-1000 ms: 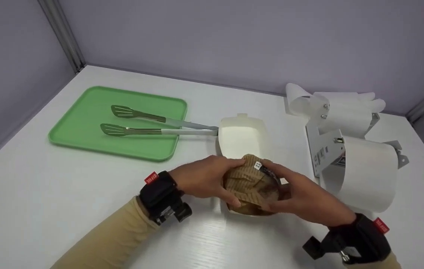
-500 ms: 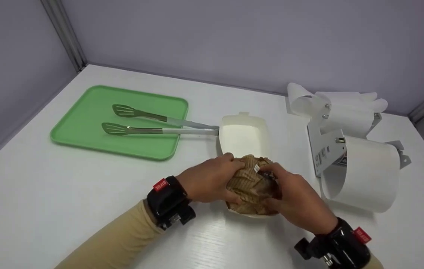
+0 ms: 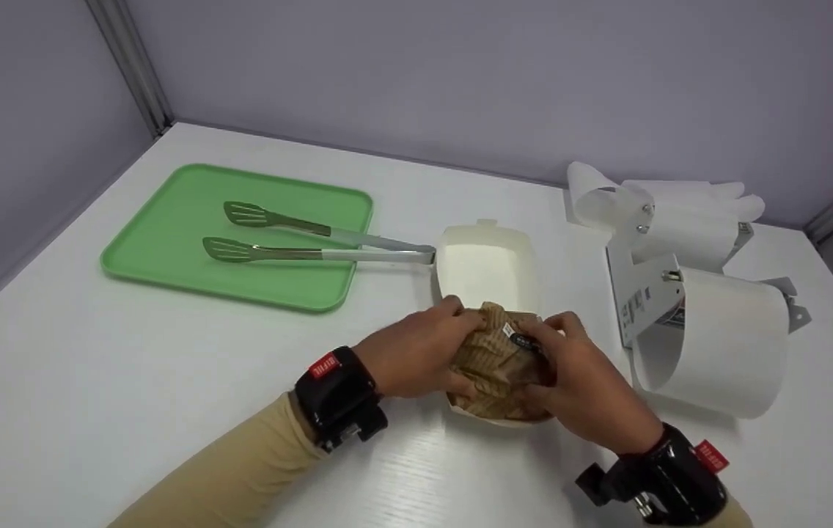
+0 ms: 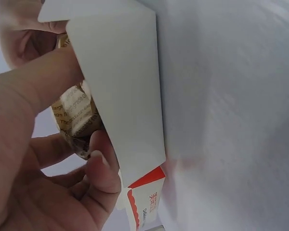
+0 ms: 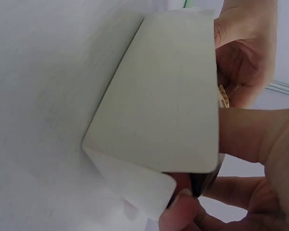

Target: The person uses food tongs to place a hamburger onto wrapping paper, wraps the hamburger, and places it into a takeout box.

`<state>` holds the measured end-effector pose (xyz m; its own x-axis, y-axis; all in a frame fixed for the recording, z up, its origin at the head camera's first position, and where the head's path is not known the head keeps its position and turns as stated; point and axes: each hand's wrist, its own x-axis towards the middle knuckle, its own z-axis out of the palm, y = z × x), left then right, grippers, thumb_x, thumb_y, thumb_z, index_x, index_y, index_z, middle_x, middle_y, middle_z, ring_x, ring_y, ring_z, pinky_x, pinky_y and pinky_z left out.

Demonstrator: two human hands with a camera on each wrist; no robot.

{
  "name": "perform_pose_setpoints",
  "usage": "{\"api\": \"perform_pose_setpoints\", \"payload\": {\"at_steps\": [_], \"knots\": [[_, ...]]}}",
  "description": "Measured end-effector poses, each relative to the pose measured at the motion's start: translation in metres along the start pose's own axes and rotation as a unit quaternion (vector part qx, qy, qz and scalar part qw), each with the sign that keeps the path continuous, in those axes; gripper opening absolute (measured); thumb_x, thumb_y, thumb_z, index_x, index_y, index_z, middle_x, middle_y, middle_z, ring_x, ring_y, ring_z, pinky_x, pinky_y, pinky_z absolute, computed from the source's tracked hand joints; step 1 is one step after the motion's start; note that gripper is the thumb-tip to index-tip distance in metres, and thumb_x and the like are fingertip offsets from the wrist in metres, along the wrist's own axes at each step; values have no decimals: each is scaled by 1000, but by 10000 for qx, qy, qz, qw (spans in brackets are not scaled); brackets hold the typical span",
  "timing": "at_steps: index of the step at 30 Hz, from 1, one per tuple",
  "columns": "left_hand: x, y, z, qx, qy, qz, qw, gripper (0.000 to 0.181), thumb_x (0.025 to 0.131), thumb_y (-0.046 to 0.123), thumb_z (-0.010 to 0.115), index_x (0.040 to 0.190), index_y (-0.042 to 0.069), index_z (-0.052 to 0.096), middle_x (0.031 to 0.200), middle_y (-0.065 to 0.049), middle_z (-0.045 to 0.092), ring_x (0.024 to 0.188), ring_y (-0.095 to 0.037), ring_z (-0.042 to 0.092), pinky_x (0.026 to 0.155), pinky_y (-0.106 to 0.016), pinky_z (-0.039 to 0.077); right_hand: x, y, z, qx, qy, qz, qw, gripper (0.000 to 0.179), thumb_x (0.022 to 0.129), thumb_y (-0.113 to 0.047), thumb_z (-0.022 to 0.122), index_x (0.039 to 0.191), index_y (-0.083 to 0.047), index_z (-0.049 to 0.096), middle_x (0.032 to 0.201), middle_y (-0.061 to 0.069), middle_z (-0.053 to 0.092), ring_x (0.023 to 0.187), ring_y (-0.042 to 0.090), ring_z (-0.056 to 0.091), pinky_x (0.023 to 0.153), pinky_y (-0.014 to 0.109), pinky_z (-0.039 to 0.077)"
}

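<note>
A round burger (image 3: 493, 363) in brown printed paper sits in the near half of an open white clamshell box (image 3: 486, 268), whose other half lies spread behind it. My left hand (image 3: 416, 356) grips the burger's left side, fingertips at the back and thumb at the front. From the right, my right hand (image 3: 589, 389) holds it with curled fingers and thumb. In the left wrist view, fingers reach down inside the box wall (image 4: 120, 91) against the crinkled wrapper (image 4: 77, 113). The right wrist view shows the box's side (image 5: 159, 91) covering most of the burger.
On the left lies a green tray (image 3: 160, 257). Tongs (image 3: 380, 255) rest partly across it, their hinged end by the box. To the right stand a large curved white holder (image 3: 728, 337) and a smaller one (image 3: 680, 220) behind. A wall closes off the back.
My right hand has moved left and inward around the burger, and its wrist has come closer. The burger sits deeper in the box, its wrapper more crumpled. My left hand has shifted slightly right.
</note>
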<state>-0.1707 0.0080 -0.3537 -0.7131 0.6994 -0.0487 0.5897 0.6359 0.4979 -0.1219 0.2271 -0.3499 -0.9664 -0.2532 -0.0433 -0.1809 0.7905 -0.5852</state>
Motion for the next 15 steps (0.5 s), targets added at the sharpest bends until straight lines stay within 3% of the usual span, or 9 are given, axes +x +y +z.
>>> {"api": "perform_pose_setpoints", "payload": {"at_steps": [5,9,12,15], "knots": [[0,-1,0,-174,55,194,9996,67,84,31,84,138,10,50,138,-3,51,114,-18,62,97,-31,55,1,2,-2,-269,-25,-179,9995,64,82,0,78,142,-4,55,128,12,51,114,27,59,96,47,54],[1,-4,1,-377,20,332,9987,77,84,26,84,147,12,43,137,-2,57,119,-17,60,102,-33,52,4,1,-2,-323,-119,-210,9992,61,83,-1,78,140,-1,57,127,12,54,113,24,60,95,45,54],[2,-6,1,-357,-75,304,9989,85,84,26,84,154,13,39,143,-2,53,123,-16,58,105,-33,50,6,-1,-1,-398,-160,-202,9989,57,84,0,77,139,-1,58,127,11,55,113,24,60,95,45,55],[3,-8,1,-271,-210,285,9990,79,85,28,83,151,12,45,147,-1,50,126,-16,57,107,-33,49,7,-3,1,-471,-191,-194,9985,54,85,2,75,137,0,60,127,10,56,114,24,61,97,45,55]]}}
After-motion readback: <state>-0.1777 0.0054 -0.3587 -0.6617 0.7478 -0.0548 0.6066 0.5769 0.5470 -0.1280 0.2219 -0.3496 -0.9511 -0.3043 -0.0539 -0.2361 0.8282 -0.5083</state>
